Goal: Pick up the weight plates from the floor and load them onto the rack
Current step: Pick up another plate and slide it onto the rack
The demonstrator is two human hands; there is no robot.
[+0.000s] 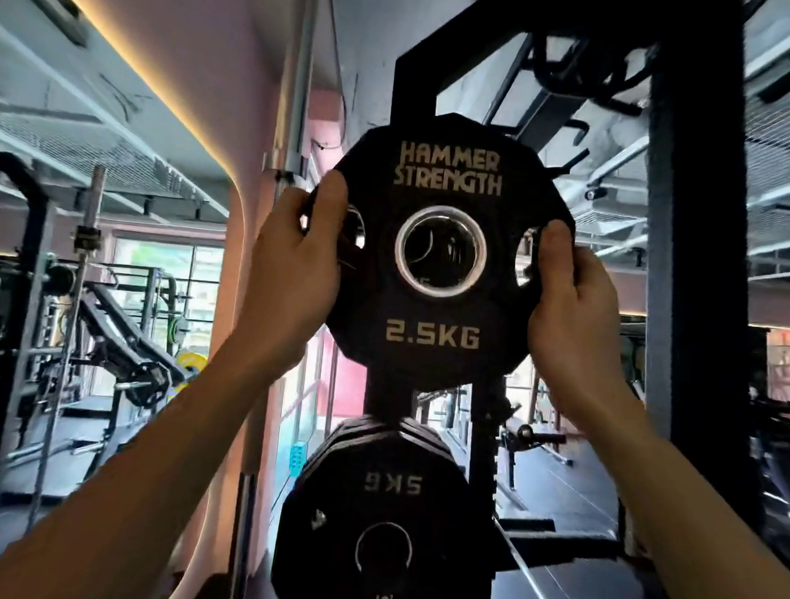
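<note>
While both hands grip it, 2.5 kg plate (436,255) upright, left hand (294,257), right hand (571,304), fingers curled round opposite rims.

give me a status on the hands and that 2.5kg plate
Left hand and right hand grip the black 2.5KG Hammer Strength plate by its side holes. Held up before the black rack upright. Black 5KG plate racked below, apart.

**Plate raised at the rack**

A black 2.5KG plate (436,255), lettered HAMMER STRENGTH, stands upright at frame centre, face toward the camera, before the black rack (413,94). Below it, lower centre, 5KG plates (373,504) hang stacked on the rack, lettering upside down.
</note>
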